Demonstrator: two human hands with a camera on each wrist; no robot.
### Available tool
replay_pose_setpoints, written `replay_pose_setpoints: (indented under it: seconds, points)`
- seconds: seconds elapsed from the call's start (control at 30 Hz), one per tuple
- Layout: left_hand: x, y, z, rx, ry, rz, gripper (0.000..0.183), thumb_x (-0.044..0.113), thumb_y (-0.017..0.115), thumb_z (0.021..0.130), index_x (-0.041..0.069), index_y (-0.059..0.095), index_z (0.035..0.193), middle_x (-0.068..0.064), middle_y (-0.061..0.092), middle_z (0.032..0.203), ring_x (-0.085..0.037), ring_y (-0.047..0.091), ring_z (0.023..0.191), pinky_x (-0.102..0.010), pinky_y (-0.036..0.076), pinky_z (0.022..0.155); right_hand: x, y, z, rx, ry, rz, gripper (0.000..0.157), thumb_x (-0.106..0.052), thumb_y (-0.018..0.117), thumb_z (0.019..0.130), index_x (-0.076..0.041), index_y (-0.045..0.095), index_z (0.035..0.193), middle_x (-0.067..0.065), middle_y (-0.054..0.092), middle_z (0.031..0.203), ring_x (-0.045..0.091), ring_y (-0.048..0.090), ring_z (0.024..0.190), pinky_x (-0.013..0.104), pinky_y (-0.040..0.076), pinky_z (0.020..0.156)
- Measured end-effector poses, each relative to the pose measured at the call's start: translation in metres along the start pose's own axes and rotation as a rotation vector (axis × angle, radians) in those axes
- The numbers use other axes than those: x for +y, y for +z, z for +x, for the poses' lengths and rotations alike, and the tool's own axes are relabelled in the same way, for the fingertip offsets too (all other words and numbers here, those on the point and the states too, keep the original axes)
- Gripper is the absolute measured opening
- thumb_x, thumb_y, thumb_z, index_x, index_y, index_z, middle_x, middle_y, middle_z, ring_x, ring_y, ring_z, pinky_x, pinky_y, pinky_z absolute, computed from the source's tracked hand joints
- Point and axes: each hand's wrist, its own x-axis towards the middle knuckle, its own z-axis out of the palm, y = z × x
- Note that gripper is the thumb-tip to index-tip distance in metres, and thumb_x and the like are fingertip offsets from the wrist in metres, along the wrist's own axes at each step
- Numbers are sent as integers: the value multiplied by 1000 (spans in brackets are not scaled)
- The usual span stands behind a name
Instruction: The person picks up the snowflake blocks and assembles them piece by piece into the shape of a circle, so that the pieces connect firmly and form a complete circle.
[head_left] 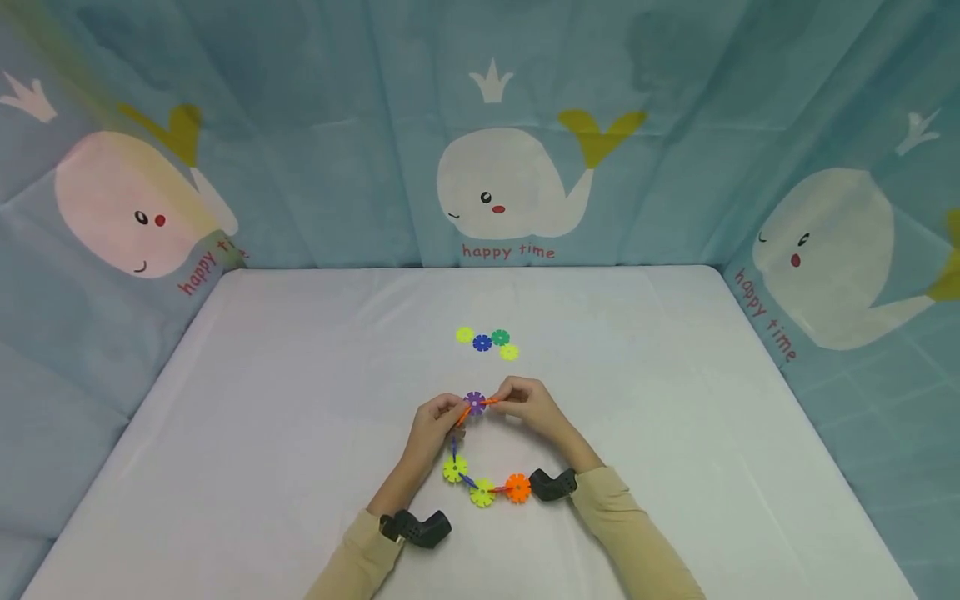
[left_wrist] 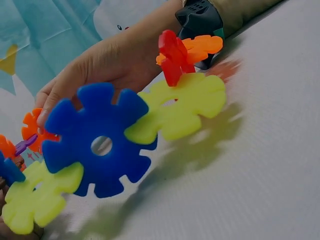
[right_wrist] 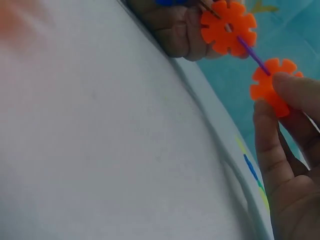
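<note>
Notched plastic snowflake discs are slotted together in a curved chain. My right hand (head_left: 528, 404) pinches an orange snowflake disc (right_wrist: 265, 90) at its end between thumb and fingers. That disc is slotted into a purple disc (head_left: 475, 403), seen edge-on in the right wrist view. On the purple disc's other side, my left hand (head_left: 435, 423) grips the chain at another orange disc (right_wrist: 228, 27). From there the chain curves toward me through a blue disc (left_wrist: 102, 145), yellow discs (head_left: 454, 468) and a red one (left_wrist: 172, 57), ending in an orange disc (head_left: 518, 488) beside the right wrist.
Beyond the hands, several loose discs lie in a small group on the white table (head_left: 637, 350): yellow (head_left: 465, 334), blue (head_left: 482, 342) and green (head_left: 500, 337) among them. Black wrist devices (head_left: 416, 528) sit on both forearms. A whale-print curtain (head_left: 322, 183) surrounds the table.
</note>
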Motion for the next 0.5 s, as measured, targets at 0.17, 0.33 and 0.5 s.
replay_pose_setpoints:
  seconds: [0.17, 0.33, 0.5]
  points:
    - [2, -2, 0, 9, 37, 17, 28, 26, 61, 86, -2, 60, 89, -12, 56, 69, -16, 51, 56, -24, 43, 50, 11, 0, 6, 8, -51, -28, 5, 10, 60, 79, 7, 59, 83, 22, 57, 92, 27, 56, 81, 30, 48, 70]
    - [1, -2, -1, 11, 44, -1, 26, 23, 59, 87, -2, 59, 91, -12, 57, 69, -15, 52, 56, -24, 44, 51, 30, -16, 11, 105, -49, -138, 24, 1, 67, 77, 6, 58, 99, 18, 50, 117, 29, 52, 86, 32, 46, 73]
    - [-1, -1, -2, 0, 21, -13, 25, 23, 59, 87, -1, 59, 92, -13, 57, 70, -16, 53, 57, -24, 44, 52, 37, -30, 7, 214, 86, -425, 40, -11, 71, 77, -1, 55, 112, 10, 48, 126, 21, 48, 86, 32, 42, 73]
